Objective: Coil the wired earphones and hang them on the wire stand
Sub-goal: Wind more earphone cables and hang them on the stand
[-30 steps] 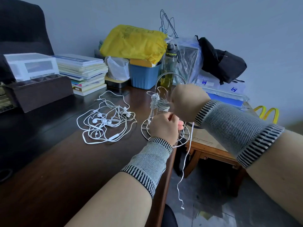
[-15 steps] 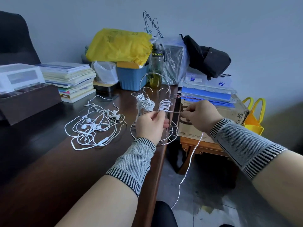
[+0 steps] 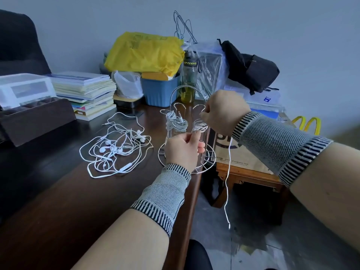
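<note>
Seen from the head camera, both forearms reach forward over the right edge of the dark wooden bench (image 3: 81, 201), each wrist wrapped in a grey knit sleeve with striped bands. The left hand (image 3: 183, 148) sits low in front of the wire stand (image 3: 187, 133), back of the hand up, its grip a pinch of thumb and fingertips on a small coil of white earphone cable (image 3: 199, 127) held level with the stand's right side. The right hand (image 3: 224, 112) is raised higher and to the right, knuckles toward the camera, fingers curled in a closed grip on the same cable just above the coil; from under this hand the loose tail of the cable (image 3: 228, 182) hangs straight down past the bench edge toward the floor, its end free. The stand rests upright on its round base near the bench edge, and an already coiled set of earphones (image 3: 176, 122) hangs on its left hooks, plug sticking up. To the left of the stand a tangle of further white earphones (image 3: 116, 149) lies flat on the bench, well apart from both hands
</note>
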The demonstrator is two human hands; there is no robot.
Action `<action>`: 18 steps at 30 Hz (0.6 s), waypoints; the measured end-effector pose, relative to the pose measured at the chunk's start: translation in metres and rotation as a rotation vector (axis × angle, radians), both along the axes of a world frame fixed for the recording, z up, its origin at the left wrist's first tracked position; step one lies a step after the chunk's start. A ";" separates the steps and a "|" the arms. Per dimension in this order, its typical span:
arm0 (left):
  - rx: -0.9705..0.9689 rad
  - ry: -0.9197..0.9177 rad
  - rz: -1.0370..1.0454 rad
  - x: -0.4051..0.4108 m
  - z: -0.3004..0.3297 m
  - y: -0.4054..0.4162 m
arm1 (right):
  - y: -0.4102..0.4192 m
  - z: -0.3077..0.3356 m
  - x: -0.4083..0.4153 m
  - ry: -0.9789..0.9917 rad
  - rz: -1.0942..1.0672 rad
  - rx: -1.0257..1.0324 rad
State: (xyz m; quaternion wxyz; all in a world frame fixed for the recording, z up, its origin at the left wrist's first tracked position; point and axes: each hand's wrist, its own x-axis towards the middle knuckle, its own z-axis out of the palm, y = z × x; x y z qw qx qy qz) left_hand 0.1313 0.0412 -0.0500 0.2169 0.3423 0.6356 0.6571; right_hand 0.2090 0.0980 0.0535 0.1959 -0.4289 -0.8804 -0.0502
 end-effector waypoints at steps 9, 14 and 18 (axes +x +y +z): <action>-0.027 0.067 0.008 -0.001 0.002 -0.003 | -0.024 0.009 -0.026 -0.324 0.081 -0.023; -0.042 0.075 0.005 -0.002 0.002 -0.004 | -0.028 0.008 -0.026 -0.412 0.143 0.018; -0.044 0.085 0.003 -0.004 0.003 -0.006 | -0.034 0.008 -0.028 -0.521 0.128 0.078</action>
